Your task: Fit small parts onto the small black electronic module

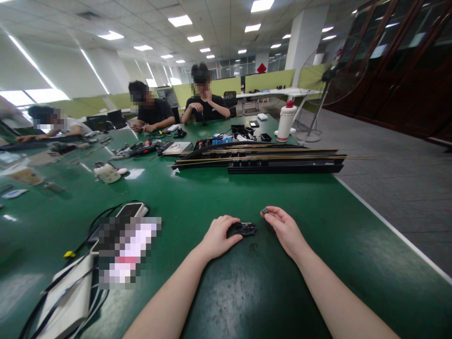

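My left hand (221,237) is closed around the left end of a small black device part (246,229), thumb on the near side and fingers on the far side. The part lies low over the green table (197,197), and its upper face shows fine detail too small to make out. To the right, my right hand (282,228) pinches a small metallic piece (264,211) between thumb and fingertips. That piece is held above the table, apart from the black part; its kind cannot be made out.
Long black rails (286,167) with thin brass-coloured rods lie across the table ahead. A white bottle (286,122) stands behind them. At left are a phone (130,214), cables, a white power bank (67,296) and a small round pot (107,173). Several people sit opposite; a fan (330,74) stands right.
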